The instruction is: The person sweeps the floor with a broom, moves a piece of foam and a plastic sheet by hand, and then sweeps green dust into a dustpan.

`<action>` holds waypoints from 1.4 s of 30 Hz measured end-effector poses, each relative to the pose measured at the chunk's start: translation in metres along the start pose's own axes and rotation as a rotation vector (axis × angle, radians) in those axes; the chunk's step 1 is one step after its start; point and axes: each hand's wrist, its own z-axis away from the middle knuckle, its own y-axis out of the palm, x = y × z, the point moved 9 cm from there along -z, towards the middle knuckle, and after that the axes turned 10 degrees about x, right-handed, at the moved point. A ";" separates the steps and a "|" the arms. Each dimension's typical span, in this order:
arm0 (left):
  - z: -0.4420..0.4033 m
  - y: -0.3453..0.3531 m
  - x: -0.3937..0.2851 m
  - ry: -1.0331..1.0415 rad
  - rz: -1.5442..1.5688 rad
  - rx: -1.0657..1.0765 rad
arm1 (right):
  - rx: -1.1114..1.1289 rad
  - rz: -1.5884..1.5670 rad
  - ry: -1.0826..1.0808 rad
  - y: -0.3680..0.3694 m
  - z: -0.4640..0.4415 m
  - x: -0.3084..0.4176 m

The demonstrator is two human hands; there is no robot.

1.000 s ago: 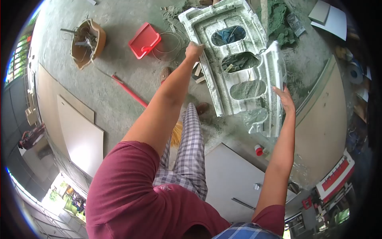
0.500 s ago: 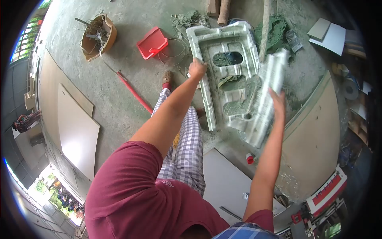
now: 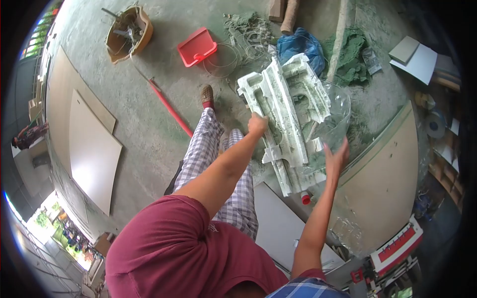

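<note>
My left hand [image 3: 257, 125] is closed around the left edge of a white moulded foam packing piece [image 3: 255, 102]. A second long ridged foam piece [image 3: 284, 111] lies across it, and several foam parts overlap, so their borders are hard to tell. At the lower right of the foam, my right hand [image 3: 337, 160] has its thumb and fingers apart. It is beside clear plastic film [image 3: 339, 103], and whether it touches the film cannot be made out. A blue plastic bag [image 3: 301, 51] lies just beyond the foam.
A red dustpan [image 3: 197, 47], a yellow-brown tub [image 3: 145, 38] of scraps and a red-handled pole [image 3: 170, 108] lie to the left. Green netting [image 3: 350, 57] and a long pole [image 3: 339, 37] are beyond the foam. Boards [image 3: 385, 174] lie at right; a red-capped item [image 3: 305, 198] is nearby.
The foam has shifted nearer and turned, and the ridged piece from the right now lies over the other. My right hand has come off the foam and moved down. The blue bag shows more.
</note>
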 end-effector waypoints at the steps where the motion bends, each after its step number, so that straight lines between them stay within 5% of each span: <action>1: 0.004 0.006 0.015 -0.028 0.026 0.022 | -0.054 0.051 0.110 -0.006 0.031 -0.028; 6: 0.036 0.014 0.058 -0.012 0.177 -0.072 | -0.044 -0.190 0.209 0.013 0.145 -0.124; 7: 0.050 0.000 0.054 -0.052 0.201 -0.052 | 0.070 -0.416 0.436 0.028 0.159 -0.136; 8: 0.062 -0.008 0.048 -0.038 0.229 -0.031 | 0.101 -0.670 0.536 0.032 0.175 -0.130; 11: 0.076 -0.057 0.034 -0.047 0.332 -0.073 | 0.113 -0.788 0.560 0.008 0.169 -0.043; 16: 0.040 -0.170 0.026 -0.011 0.741 -0.119 | 0.061 -0.904 0.380 -0.001 0.118 0.045; 20: -0.085 -0.330 0.055 0.199 0.921 -0.291 | 0.106 -0.873 0.298 0.022 0.081 0.151; 21: -0.039 -0.409 0.038 0.156 0.865 -0.302 | 0.102 -0.861 0.293 0.034 0.073 0.176; 29: -0.313 -0.818 0.106 -0.102 1.104 -0.401 | 0.425 -0.562 0.229 0.225 0.002 0.488; 35: -0.317 -0.809 0.093 0.070 1.158 -0.401 | 0.648 -0.571 0.226 0.261 0.021 0.456; 37: -0.356 -0.805 0.097 0.001 1.225 -0.223 | 0.672 -0.503 0.203 0.271 0.010 0.465; 38: -0.420 -0.824 0.128 -0.068 1.095 0.041 | 0.680 -0.510 0.192 0.276 0.004 0.485; 41: -0.336 -0.864 0.079 -0.029 0.649 -0.046 | 0.622 -0.533 0.268 0.283 -0.001 0.486; 42: -0.340 -0.867 0.085 0.102 0.254 0.102 | 0.595 -0.551 0.337 0.285 0.014 0.472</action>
